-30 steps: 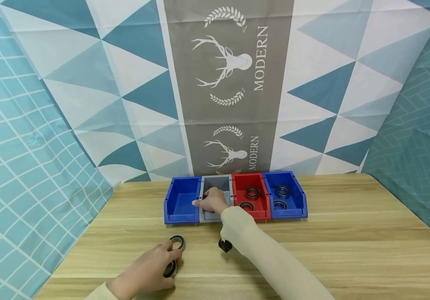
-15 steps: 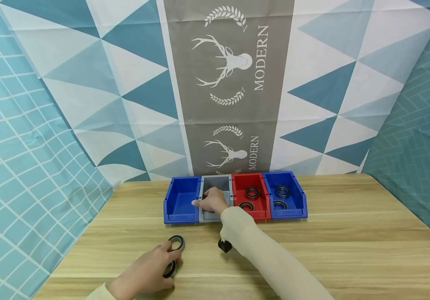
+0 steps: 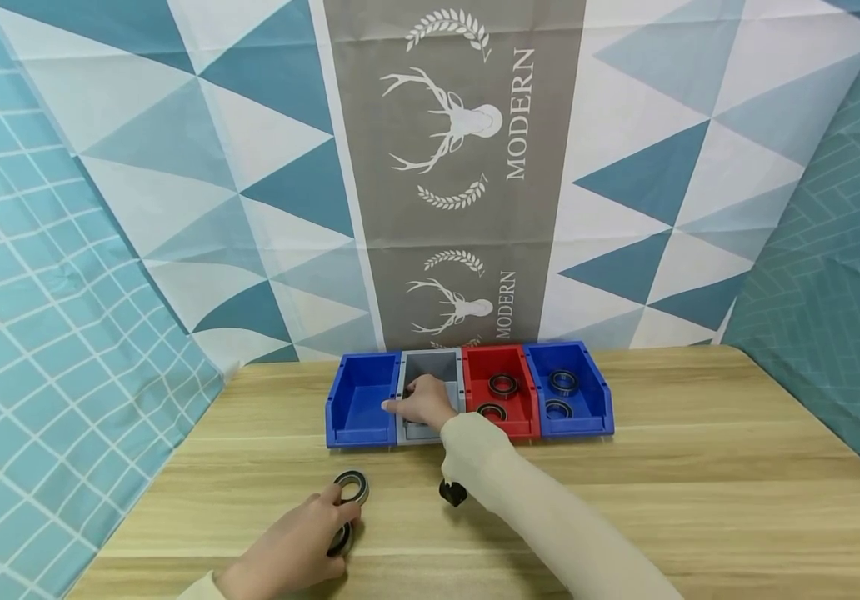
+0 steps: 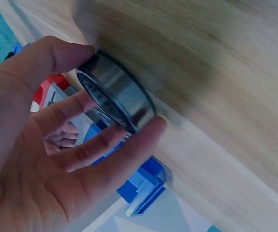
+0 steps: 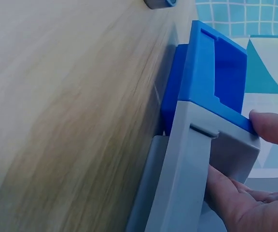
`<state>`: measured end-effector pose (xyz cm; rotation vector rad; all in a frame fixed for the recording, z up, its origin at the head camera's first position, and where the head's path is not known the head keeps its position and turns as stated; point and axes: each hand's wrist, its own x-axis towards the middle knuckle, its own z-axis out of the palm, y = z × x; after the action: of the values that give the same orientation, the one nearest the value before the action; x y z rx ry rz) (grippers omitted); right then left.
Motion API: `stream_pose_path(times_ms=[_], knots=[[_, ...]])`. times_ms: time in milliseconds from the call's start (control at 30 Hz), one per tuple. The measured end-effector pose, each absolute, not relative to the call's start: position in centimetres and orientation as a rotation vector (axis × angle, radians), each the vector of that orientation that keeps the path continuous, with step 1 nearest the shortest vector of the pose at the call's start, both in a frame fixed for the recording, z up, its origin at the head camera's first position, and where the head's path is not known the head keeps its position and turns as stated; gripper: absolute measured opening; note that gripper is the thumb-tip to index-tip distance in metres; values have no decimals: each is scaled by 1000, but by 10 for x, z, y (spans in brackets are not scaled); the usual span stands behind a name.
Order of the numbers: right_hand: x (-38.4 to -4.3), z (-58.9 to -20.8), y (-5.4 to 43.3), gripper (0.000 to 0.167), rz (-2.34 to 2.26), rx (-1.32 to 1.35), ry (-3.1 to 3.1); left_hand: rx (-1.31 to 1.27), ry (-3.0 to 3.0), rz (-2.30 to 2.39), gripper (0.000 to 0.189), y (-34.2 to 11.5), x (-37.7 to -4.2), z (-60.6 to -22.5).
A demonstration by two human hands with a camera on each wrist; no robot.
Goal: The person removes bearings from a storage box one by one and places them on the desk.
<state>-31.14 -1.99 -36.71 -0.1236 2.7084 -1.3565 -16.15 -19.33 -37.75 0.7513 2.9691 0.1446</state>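
Observation:
My left hand [image 3: 291,542] is low on the left in the head view, holding a bearing [image 4: 122,89] between thumb and fingertips. The bearing has a shiny metal outer ring and dark edges. A second bearing [image 3: 352,487] lies on the table just beyond those fingers. My right hand [image 3: 426,402] reaches into the grey bin [image 3: 433,365]. In the right wrist view its thumb presses the top edge where the grey bin meets the left blue bin [image 5: 194,72], and its fingers are inside the grey bin, gripping the side wall. The bin's floor is partly hidden by this hand.
Right of the grey bin stand a red bin [image 3: 478,362] and another blue bin [image 3: 598,387], each with two bearings inside. All the bins form a row against the patterned backdrop [image 3: 475,208]. A small black object [image 3: 452,493] shows beside the right sleeve, above the wooden table [image 3: 700,483].

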Motion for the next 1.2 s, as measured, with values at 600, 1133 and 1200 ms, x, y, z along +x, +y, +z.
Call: stream_pose_path(times_ms=[600,1133,1200], knots=[[-320,-350,-3,67,-1042,-384,2668,780,3091,69,34,-181,-157,-357],[-322,-345,7,60,-908,-486,2719,628,3215,319,41,-164,-193,-337],[-322,-344,8,60,-895,-487,2729,556,3216,365,44,-161,-201,-337]])
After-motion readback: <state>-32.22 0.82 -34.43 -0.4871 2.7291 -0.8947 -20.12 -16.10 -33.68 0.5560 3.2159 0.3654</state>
